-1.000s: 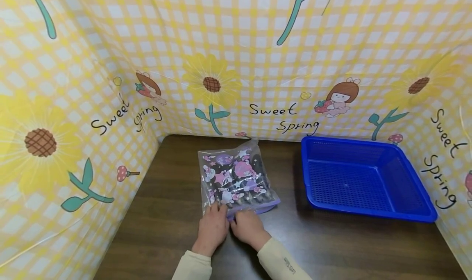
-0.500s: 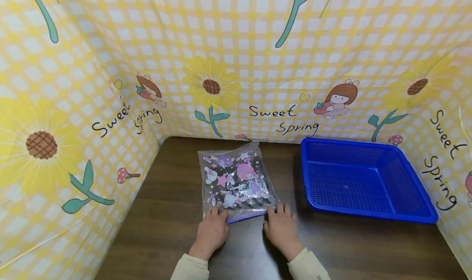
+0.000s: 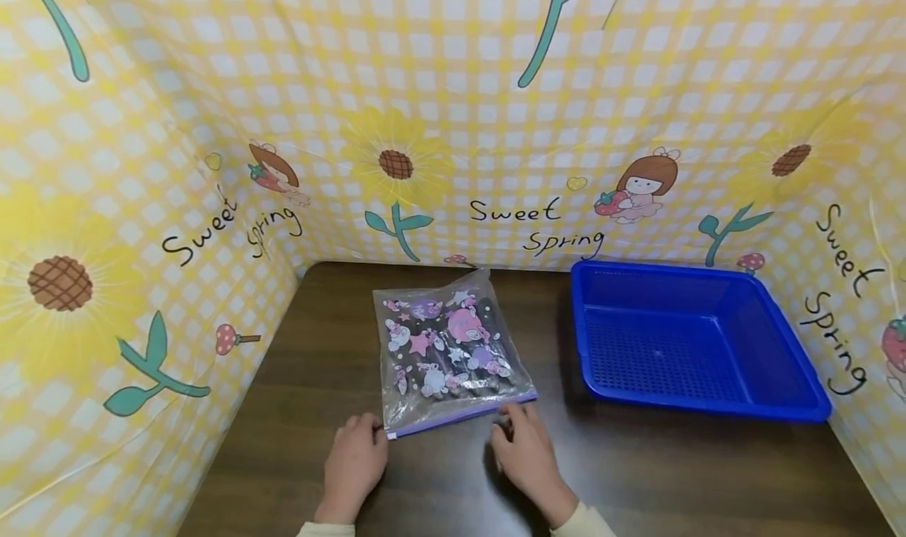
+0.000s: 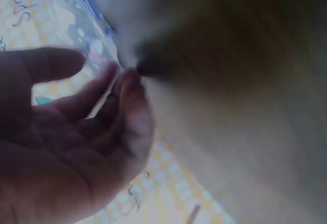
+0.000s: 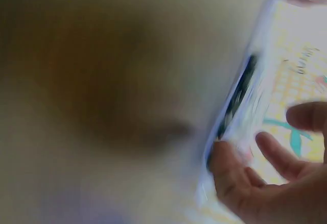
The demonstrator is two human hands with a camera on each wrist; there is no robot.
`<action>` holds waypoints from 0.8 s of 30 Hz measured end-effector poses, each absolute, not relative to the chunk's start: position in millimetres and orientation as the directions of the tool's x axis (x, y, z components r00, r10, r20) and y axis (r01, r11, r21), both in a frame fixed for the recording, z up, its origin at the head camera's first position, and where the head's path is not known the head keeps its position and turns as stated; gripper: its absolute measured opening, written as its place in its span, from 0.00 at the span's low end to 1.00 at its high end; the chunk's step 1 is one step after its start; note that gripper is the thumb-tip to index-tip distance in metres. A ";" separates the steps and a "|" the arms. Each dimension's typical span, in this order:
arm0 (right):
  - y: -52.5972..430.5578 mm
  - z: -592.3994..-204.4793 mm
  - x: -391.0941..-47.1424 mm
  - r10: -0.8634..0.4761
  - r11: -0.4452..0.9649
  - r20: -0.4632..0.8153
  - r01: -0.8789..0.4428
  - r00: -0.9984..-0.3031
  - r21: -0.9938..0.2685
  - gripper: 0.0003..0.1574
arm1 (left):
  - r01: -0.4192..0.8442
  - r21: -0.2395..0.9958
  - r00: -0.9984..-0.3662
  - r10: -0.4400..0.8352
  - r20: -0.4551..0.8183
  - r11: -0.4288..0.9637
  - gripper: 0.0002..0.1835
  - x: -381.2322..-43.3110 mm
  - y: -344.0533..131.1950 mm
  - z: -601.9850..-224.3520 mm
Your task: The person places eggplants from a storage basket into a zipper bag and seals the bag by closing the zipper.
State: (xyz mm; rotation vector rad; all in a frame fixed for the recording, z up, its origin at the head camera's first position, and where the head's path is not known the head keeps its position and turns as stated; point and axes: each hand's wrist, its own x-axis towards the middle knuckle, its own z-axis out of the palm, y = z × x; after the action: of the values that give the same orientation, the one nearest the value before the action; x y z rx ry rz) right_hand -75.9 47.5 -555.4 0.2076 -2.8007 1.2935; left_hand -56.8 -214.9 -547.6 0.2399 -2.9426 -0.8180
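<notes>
A clear zip bag (image 3: 442, 356) printed with pink and purple cartoon figures lies flat on the brown table, with dark contents showing through. Its purple zip edge (image 3: 460, 417) faces me, and a small white slider (image 3: 392, 435) sits at the left end. My left hand (image 3: 354, 462) is beside that corner, fingers loosely bent; in the left wrist view its thumb stands apart from the fingers. Near the right part of the zip edge is my right hand (image 3: 527, 454), its fingertips at the bag; in the right wrist view the thumb and fingers (image 5: 230, 175) are spread apart.
A blue plastic basket (image 3: 701, 410) with a perforated bottom stands on the right of the table (image 3: 311, 364). Yellow checked cloth (image 3: 495, 152) with sunflowers and "Sweet Spring" lettering hangs round the back and sides.
My right hand has moved right along the zip edge from beside the left hand. My left hand has come off the bag's left corner, leftward and down, and the slider now shows.
</notes>
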 end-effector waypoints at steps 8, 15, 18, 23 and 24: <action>6.5 -566.8 -68.4 -0.288 -0.013 -0.397 0.418 -0.872 -0.908 0.16 | -0.231 0.656 -0.973 -0.166 -0.161 0.719 0.06 -53.7 -228.3 -549.6; -20.3 -576.1 -65.2 -0.415 -0.093 -0.472 0.552 -0.778 -0.829 0.17 | -0.377 0.886 -0.926 -0.076 -0.371 0.272 0.09 -57.7 -228.2 -555.6; -33.4 -577.4 -64.1 -0.446 -0.107 -0.482 0.580 -0.754 -0.807 0.16 | -0.392 0.900 -0.916 0.010 -0.401 0.189 0.12 -60.2 -225.5 -556.1; -55.8 -580.1 -64.4 -0.443 -0.193 -0.470 0.593 -0.764 -0.782 0.16 | -0.378 0.897 -0.917 0.045 -0.397 0.230 0.13 -64.6 -221.0 -551.6; -59.7 -580.2 -64.7 -0.436 -0.221 -0.472 0.599 -0.767 -0.770 0.16 | -0.382 0.893 -0.917 0.024 -0.399 0.236 0.14 -65.1 -220.6 -549.6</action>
State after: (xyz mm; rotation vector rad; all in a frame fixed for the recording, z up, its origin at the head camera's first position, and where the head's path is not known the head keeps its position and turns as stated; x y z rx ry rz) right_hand -64.7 -59.7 -580.2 -0.3130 -2.1393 3.1491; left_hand -65.1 -220.6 -549.6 0.4117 -2.7094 -2.1412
